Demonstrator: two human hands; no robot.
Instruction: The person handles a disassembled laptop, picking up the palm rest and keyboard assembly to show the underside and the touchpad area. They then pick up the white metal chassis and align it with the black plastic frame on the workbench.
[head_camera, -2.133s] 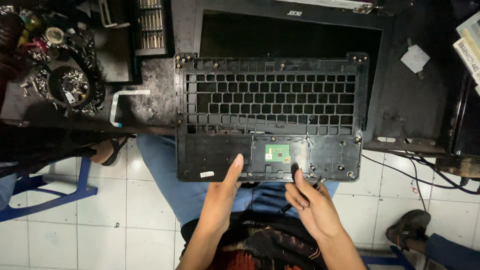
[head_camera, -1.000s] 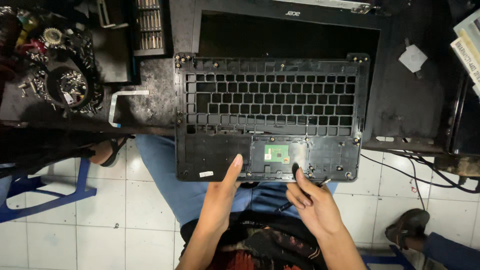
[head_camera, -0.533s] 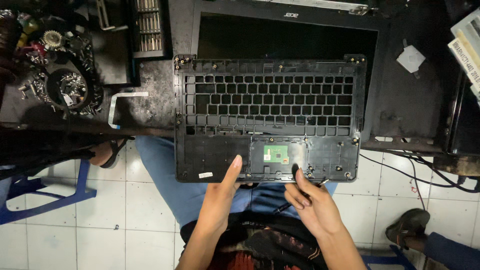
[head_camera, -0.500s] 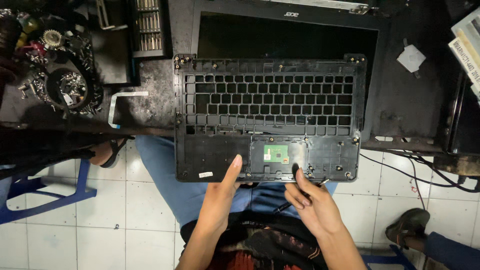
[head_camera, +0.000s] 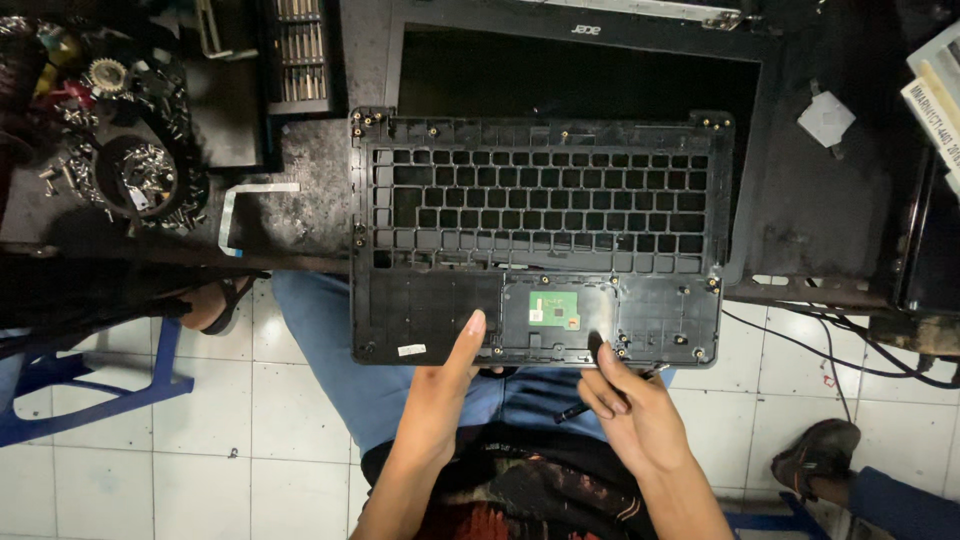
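Here, at the centre of the frame, I see a black plastic laptop palmrest frame with empty key openings (head_camera: 540, 235) lying on the dark, grimy desk (head_camera: 300, 190), its lower edge hanging over my lap. My left hand (head_camera: 440, 385) grips that lower edge, thumb laid on top, other fingers tucked underneath. My right hand (head_camera: 630, 410) pinches a thin dark screwdriver (head_camera: 580, 408), fingers closed around it, beside the small green circuit board (head_camera: 553, 312). A heap of loose screws (head_camera: 140, 180) sits at upper left.
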